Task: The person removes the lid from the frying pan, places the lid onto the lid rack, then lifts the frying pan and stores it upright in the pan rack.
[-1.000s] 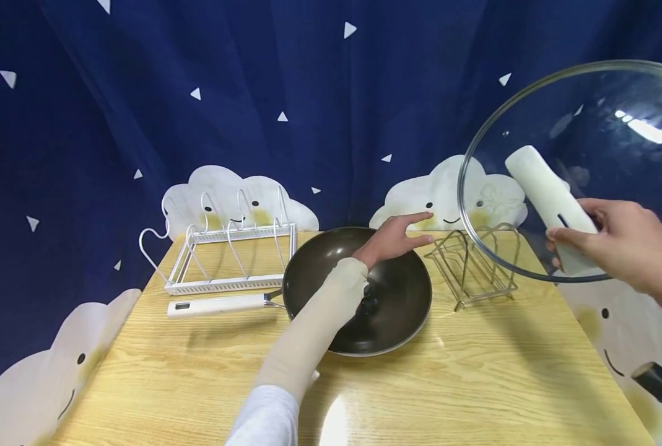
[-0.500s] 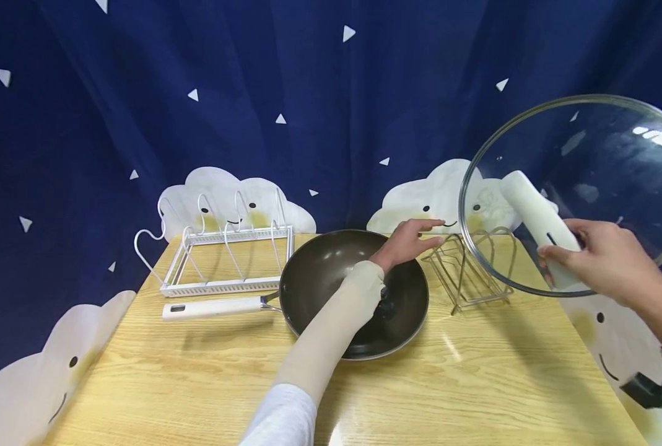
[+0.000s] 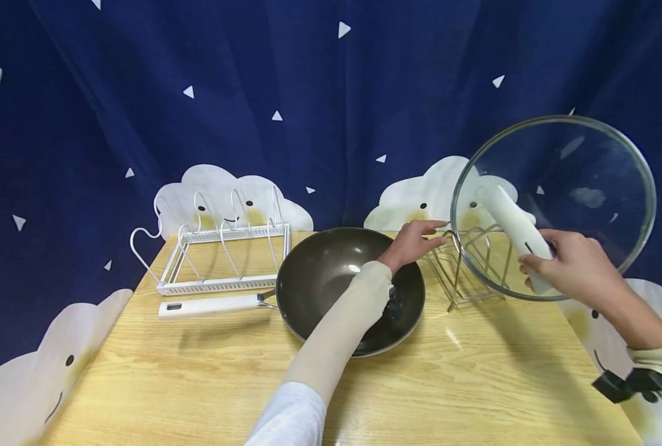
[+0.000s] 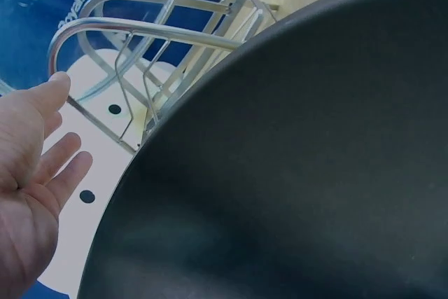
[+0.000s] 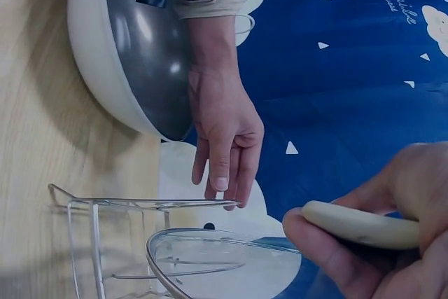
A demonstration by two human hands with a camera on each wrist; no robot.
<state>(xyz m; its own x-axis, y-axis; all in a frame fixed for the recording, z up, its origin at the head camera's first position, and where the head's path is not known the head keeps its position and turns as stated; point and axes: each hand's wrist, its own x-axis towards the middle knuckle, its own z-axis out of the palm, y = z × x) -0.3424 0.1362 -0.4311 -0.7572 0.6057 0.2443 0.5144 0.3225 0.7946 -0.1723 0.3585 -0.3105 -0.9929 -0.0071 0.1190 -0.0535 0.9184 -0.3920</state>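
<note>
In the head view my right hand [image 3: 573,263] grips the white handle [image 3: 514,229] of a large round glass lid [image 3: 592,164] with a metal rim. The lid is tilted up on edge, its lower left part overlapping a small metal wire rack [image 4: 175,33]. Whether rim and rack touch, I cannot tell. My left hand [image 3: 411,244] reaches across a dark wok [image 3: 325,272], fingers extended. In the left wrist view its thumb tip is at the end of one rack hoop, seemingly touching it, and the other fingers are loosely spread.
A white dish rack [image 3: 216,285] with upright hoops stands at the back left. In front of it the wok's white handle [image 3: 210,306] points left. All stand on a wooden table [image 3: 208,378], with a blue curtain [image 3: 308,62] behind.
The lid in my right hand has moved left and down, toward the wire rack. My left hand has shifted right, up to the rack's near hoop.
</note>
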